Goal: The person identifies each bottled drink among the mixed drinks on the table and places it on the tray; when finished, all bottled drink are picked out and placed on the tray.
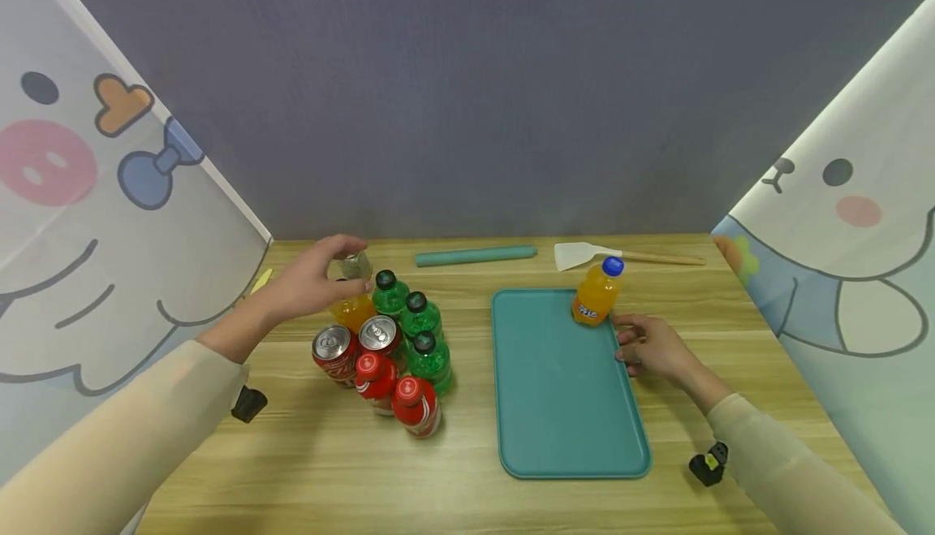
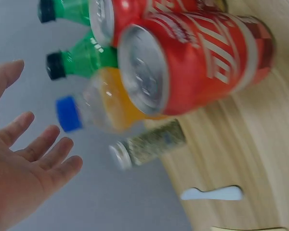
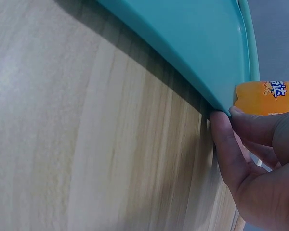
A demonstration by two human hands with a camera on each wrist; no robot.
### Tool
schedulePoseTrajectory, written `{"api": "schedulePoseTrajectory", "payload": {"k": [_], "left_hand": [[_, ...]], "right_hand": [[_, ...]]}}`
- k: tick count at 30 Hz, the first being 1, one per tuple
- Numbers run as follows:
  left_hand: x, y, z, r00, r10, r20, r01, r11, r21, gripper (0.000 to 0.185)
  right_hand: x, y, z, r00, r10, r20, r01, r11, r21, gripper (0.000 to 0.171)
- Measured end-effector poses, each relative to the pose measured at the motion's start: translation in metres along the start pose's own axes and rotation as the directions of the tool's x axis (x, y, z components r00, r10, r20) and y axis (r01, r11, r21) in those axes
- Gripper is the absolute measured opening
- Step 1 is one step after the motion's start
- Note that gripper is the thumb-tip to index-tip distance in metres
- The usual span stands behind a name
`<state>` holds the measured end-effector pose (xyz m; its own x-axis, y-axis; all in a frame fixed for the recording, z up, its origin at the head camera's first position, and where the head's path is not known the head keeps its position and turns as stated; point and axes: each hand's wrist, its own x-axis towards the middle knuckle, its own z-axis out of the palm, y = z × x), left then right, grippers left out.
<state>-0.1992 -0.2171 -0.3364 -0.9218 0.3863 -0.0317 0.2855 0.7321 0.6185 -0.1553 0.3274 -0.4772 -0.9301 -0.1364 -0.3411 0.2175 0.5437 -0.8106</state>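
Note:
My left hand (image 1: 314, 279) hangs over the group of drinks with its fingers apart and nothing held. Closest to it is an orange soda bottle (image 2: 119, 103) with a blue cap, partly hidden under the hand in the head view. Around that bottle stand green bottles (image 1: 420, 314), red cola cans (image 1: 333, 348) and two red-capped cola bottles (image 1: 416, 409). At the right, my right hand (image 1: 653, 348) pinches the side rim of a teal tray (image 1: 562, 397) between thumb and fingers. Another orange soda bottle (image 1: 596, 293) stands upright at the tray's far right corner.
A spice jar (image 2: 151, 144) with a pale lid stands behind the drinks. Along the back wall lie a teal rolling pin (image 1: 475, 256) and a white spatula (image 1: 577, 255) with a wooden handle. A pale knife-shaped utensil (image 2: 214, 193) lies at the left. Printed panels flank the table.

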Motion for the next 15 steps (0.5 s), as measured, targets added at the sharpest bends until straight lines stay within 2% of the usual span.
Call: {"api": "schedulePoseTrajectory", "payload": {"k": [9,15], "left_hand": [[-0.010,-0.029,0.001,0.995,-0.076,0.061,0.079,0.995,-0.061,0.071],[-0.014,-0.042,0.004,0.993,-0.058,0.108,0.067,0.994,-0.089,0.073]], "right_hand": [[0.000,0.001,0.000,1.000,0.004,0.003,-0.004,1.000,0.007,0.062],[0.001,0.001,0.001,1.000,0.007,0.003,-0.007,1.000,0.008,0.062]]}}
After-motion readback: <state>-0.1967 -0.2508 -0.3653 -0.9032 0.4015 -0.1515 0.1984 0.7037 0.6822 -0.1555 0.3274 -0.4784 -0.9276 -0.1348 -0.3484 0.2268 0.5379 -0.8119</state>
